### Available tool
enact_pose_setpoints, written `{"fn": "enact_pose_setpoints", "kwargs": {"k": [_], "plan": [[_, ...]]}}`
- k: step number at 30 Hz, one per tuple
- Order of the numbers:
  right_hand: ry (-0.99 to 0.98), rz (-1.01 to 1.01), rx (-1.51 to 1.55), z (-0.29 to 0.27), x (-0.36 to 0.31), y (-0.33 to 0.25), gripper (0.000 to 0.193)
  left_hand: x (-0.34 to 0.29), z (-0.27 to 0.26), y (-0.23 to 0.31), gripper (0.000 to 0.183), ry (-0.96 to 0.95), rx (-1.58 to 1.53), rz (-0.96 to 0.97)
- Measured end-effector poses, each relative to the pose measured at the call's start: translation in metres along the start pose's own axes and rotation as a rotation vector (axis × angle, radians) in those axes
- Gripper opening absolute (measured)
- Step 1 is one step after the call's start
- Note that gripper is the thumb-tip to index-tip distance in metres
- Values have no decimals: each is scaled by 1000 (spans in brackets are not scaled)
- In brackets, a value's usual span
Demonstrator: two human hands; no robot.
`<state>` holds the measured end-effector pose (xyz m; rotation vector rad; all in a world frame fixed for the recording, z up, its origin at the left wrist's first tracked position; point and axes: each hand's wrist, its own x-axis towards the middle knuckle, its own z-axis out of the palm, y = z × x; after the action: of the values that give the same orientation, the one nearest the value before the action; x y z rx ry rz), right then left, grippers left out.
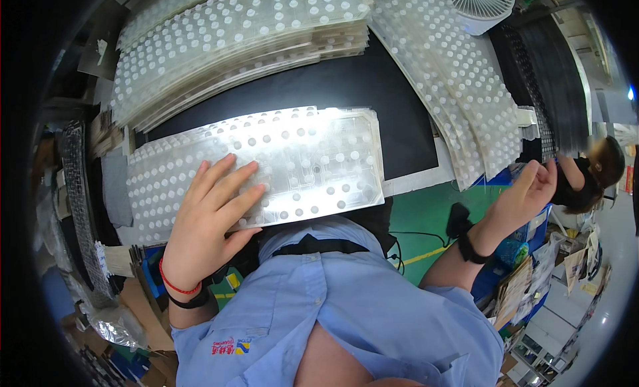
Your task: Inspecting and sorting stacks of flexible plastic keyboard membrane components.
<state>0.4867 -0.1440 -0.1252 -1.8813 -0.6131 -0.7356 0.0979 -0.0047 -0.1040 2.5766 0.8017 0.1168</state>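
A clear, flexible sheet (286, 187) printed with rows of round pale and grey dots lies in front of me, close to my waist. My left hand (216, 207) rests on it, palm down with its fingers spread, near the middle of its front edge. Glare hides part of the sheet's upper middle. Out to the right, away from the sheet, my right hand (522, 197) is raised. Its fingers are loosely bent and apart, and nothing shows in it. The nearest thing to it is a stack of dotted sheets (459, 94) on the right.
Behind the sheet, a thick pile of similar dotted sheets (239, 34) covers the far left of a black work surface (399, 120). A white fan (482, 4) stands at the far right. Beyond my right hand is another person (592, 177). Cables (426, 235) hang over the green floor.
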Motion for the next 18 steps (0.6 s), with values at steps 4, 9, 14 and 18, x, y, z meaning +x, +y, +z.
{"fn": "enact_pose_setpoints", "kwargs": {"k": [4, 9, 14, 18], "plan": [[-1073, 554, 661, -7, -45, -54, 25, -2, 3, -4, 53, -10, -54, 7], [-1359, 552, 601, 7, -85, -68, 22, -2, 9, -2, 52, -40, -140, 44], [-1288, 665, 714, 4, -83, -71, 32, -1, 14, 1, 52, -70, -156, 49], [-1295, 756, 710, 3, -79, -73, 35, 0, 16, 2, 52, -59, -136, 50]]}}
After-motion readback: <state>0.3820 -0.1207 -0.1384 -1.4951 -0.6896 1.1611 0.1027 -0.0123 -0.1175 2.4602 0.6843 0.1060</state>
